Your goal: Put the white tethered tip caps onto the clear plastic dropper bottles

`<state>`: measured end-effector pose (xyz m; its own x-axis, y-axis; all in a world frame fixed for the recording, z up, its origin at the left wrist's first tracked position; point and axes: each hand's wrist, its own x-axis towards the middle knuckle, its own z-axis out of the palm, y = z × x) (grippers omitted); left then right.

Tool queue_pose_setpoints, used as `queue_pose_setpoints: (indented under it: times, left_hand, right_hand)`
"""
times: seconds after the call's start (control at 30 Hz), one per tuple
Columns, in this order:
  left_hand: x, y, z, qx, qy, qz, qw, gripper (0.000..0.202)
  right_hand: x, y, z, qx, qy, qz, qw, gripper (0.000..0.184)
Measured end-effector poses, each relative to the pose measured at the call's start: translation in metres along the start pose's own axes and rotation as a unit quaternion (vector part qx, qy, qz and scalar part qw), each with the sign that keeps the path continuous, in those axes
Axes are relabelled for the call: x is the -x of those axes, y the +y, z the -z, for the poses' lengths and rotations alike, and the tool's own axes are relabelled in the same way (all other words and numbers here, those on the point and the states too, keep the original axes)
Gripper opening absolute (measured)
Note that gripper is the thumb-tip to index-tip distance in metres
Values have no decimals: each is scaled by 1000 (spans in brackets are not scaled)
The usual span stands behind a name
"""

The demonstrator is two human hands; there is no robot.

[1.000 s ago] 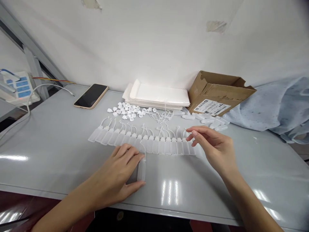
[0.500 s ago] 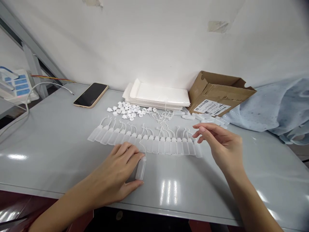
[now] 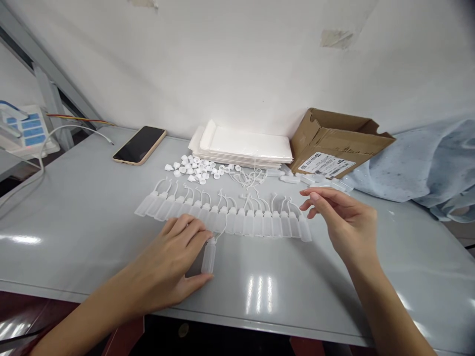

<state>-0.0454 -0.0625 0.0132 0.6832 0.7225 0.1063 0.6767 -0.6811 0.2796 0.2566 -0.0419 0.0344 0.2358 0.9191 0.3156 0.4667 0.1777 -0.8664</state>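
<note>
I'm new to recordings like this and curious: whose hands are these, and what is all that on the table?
No machine here: these are a person's two bare hands, filmed by a camera worn on their head, looking forward and down. On the grey table lies a row of small translucent plastic bottles, side by side. Behind it are a pile of white caps, a phone, a stack of white sheets, a cardboard box and blue cloth. The left hand rests on the table with a single bottle in its grip, between thumb and fingers. The right hand hovers open and empty above the row's right end.
</note>
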Motion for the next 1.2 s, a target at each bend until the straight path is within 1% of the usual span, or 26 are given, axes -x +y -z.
queue_pose_setpoints:
  times: [0.2, 0.5, 0.8, 1.0, 1.1, 1.2]
  left_hand:
    - [2, -5, -1, 3, 14, 0, 1000, 34]
    - [2, -4, -1, 9, -1, 9, 1000, 34]
    - [3, -3, 0, 24, 5, 5, 1000, 36]
    - [-1, -1, 4, 41, -32, -9, 999, 42]
    - [-5, -1, 8, 54, -50, -25, 997, 39]
    - [-8, -1, 11, 56, -70, -25, 996, 35]
  right_hand:
    - [-1, 1, 0, 2, 2, -2, 1000, 10]
    - [-1, 0, -1, 4, 2, 0, 1000, 10]
    - [-7, 9, 3, 14, 13, -3, 1000, 12]
    - [-7, 10, 3, 8, 16, -9, 1000, 12]
    - [-6, 8, 3, 7, 16, -10, 1000, 12]
    - [-6, 7, 3, 12, 15, -7, 1000, 11]
